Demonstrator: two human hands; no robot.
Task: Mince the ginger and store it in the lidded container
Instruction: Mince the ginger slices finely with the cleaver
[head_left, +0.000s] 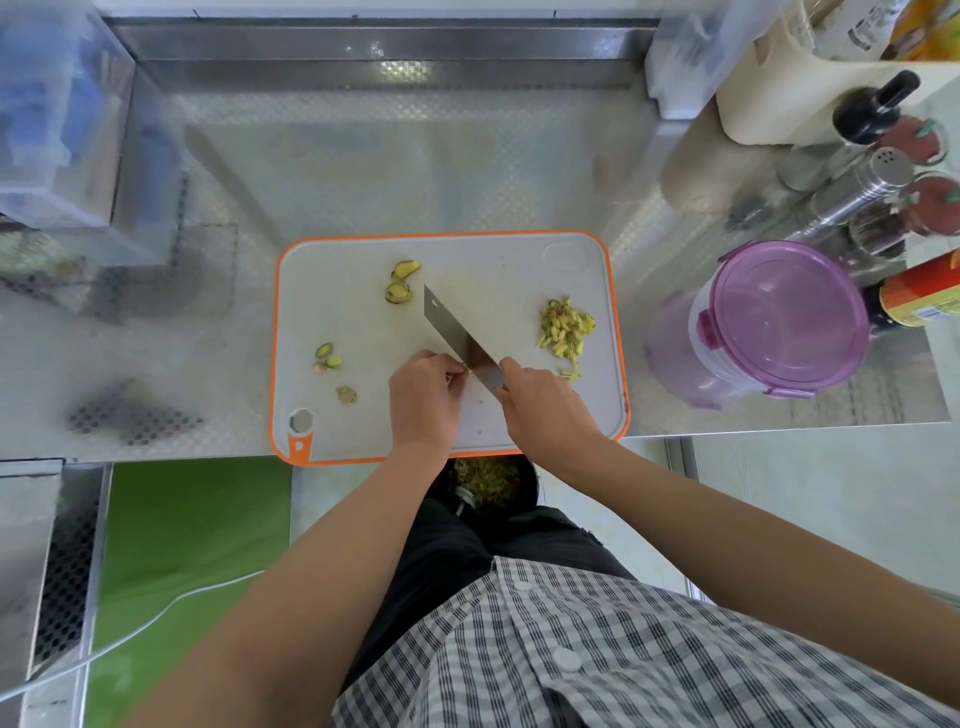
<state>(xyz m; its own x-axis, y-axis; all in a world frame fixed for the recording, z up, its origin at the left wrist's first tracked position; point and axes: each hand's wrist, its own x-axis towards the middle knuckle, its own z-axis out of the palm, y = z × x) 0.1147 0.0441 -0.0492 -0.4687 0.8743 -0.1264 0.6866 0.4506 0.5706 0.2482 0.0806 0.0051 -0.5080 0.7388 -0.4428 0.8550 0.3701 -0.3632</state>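
Note:
A white cutting board (363, 322) with an orange rim lies on the steel counter. My right hand (540, 405) grips the handle of a cleaver (452, 332), its blade slanting across the board's middle. My left hand (423, 397) pinches a small piece of ginger against the blade's near end; the piece is mostly hidden. A pile of cut ginger strips (565, 327) sits at the board's right. Ginger slices (401, 283) lie at the top centre and small scraps (328, 358) at the left. The purple lidded container (769, 322) stands closed to the right of the board.
Seasoning shakers (862, 182), a dark bottle (872, 106) and a red jar (924, 291) crowd the right rear. A clear plastic box (57, 114) stands at the left rear. A bin with scraps (485, 483) sits below the counter's front edge.

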